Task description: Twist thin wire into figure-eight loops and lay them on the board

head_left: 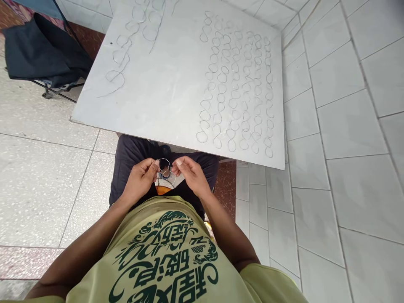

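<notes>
Above my lap, in front of the table's near edge, a thin wire [168, 161] is bent into a small round loop, and a loose end curves down below it. My left hand [141, 178] pinches one side of the wire between thumb and fingers. On the other side, my right hand [192, 174] has its thumb and fingers closed at the wire; the exact contact is partly hidden by the fingers. On the white tabletop [164, 92] lie rows of figure-eight wire pieces [233, 102], to the right. Longer looped wires [121, 57] lie at its left.
A folding chair with a dark cloth [44, 52] over it stands left of the table. A tiled wall [344, 126] closes off the right side. My legs [126, 168] are under the table's front edge, above a speckled tile floor [44, 181].
</notes>
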Demonstrator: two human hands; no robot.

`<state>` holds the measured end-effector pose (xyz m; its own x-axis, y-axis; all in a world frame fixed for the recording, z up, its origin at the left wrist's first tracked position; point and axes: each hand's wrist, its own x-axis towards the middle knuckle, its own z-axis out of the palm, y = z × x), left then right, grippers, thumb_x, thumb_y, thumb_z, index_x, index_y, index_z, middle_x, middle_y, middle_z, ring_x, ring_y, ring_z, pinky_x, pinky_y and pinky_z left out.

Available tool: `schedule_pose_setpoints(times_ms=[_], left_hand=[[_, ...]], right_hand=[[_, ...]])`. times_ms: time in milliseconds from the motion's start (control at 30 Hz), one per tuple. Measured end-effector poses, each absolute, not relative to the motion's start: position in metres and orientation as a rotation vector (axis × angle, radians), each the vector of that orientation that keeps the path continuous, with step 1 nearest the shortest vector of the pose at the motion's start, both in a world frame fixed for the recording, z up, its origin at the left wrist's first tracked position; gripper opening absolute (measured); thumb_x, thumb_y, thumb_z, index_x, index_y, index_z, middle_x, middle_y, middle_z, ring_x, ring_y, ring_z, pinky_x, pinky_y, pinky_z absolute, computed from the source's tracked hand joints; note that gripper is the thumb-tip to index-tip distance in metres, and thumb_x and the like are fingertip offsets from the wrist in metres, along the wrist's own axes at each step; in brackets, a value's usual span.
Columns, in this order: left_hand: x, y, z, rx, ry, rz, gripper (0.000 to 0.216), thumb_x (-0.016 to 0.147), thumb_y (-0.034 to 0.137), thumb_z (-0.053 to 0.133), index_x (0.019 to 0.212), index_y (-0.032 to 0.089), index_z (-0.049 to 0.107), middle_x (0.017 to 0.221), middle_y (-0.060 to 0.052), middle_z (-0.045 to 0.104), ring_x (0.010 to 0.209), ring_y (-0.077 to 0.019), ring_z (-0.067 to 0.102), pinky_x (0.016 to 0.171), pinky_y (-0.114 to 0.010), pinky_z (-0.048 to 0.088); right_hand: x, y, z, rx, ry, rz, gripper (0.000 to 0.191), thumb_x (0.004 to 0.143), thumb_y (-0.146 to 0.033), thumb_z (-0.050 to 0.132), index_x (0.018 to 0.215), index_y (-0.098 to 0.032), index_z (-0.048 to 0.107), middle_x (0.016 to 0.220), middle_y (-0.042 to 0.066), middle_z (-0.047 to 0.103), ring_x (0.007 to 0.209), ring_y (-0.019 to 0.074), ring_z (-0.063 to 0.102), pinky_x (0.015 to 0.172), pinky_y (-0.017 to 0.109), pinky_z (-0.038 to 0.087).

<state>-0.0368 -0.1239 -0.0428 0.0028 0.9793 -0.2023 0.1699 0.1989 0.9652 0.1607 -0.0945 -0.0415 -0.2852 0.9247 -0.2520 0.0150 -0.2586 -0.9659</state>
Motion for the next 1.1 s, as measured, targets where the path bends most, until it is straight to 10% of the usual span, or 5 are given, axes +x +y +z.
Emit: schedule_pose_setpoints(times_ms=[833,1100], left_hand=[[-0.001,-0.135,-0.043,1.184,1.483,1.100,0.043,0.103,0.052,0.054,0.073,0.022,0.054,0.062,0.003,0.048,0.059,-0.0142,0.045,0.057,-0.028,0.038],[-0.012,-0.137,-0.046,1.080,1.387,1.065,0.041,0.105,0.057,0.047,0.098,0.022,0.066,0.081,-0.002,0.063,0.068,-0.0159,0.058,0.060,-0.027,0.047]], right_hand=[[0.150,-0.082,-0.046,-1.206,-1.228,1.696,0.038,0.086,-0.054,0.075,0.083,-0.019,0.062,0.062,-0.004,0.058,0.053,0.0095,0.048,0.053,0.024,0.039],[0.155,-0.082,-0.054,-1.231,-1.152,1.669,0.038,0.085,-0.054,0.076,0.083,-0.020,0.063,0.062,-0.004,0.059,0.052,0.0090,0.048,0.051,0.023,0.038]])
